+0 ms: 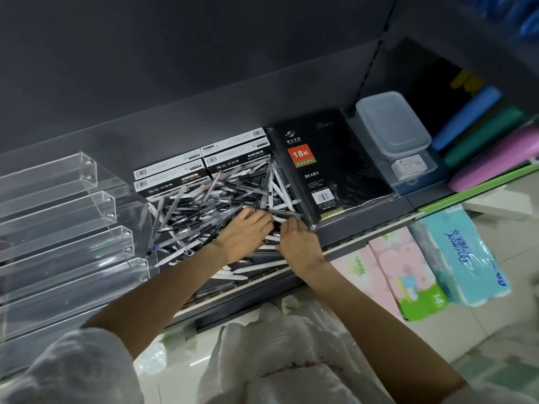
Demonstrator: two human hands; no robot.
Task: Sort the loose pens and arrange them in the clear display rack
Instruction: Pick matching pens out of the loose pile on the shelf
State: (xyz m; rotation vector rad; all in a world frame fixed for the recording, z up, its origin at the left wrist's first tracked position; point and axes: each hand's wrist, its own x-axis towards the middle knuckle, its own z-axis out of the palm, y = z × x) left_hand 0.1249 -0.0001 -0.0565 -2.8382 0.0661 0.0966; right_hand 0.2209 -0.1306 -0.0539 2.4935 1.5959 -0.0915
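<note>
The clear display rack (67, 228) stood at the left end of the shelf (364, 239), its stepped troughs tilted toward the viewer and, as far as could be seen, holding no pens; that slant would let pens lie in rows and be read from the front. Just right of it lay the loose pens (204, 205), a tangled heap of black and white barrels crossing at every angle, spilling to the shelf's front lip; behind the heap sat boxed gel pens (204, 164), stacked flat against the back wall, probably the stock they came from. The left hand (245, 234) lay palm down on the heap, fingers bent into the pens; whether it held any could not be told. The right hand (300, 243) was beside it, nearly touching, fingers curled over a few white pens at the heap's right edge; the two seemed to be gathering like pens into a bundle. Right of the hands a black diary (329, 173) lay flat, hemming in the pile.
</note>
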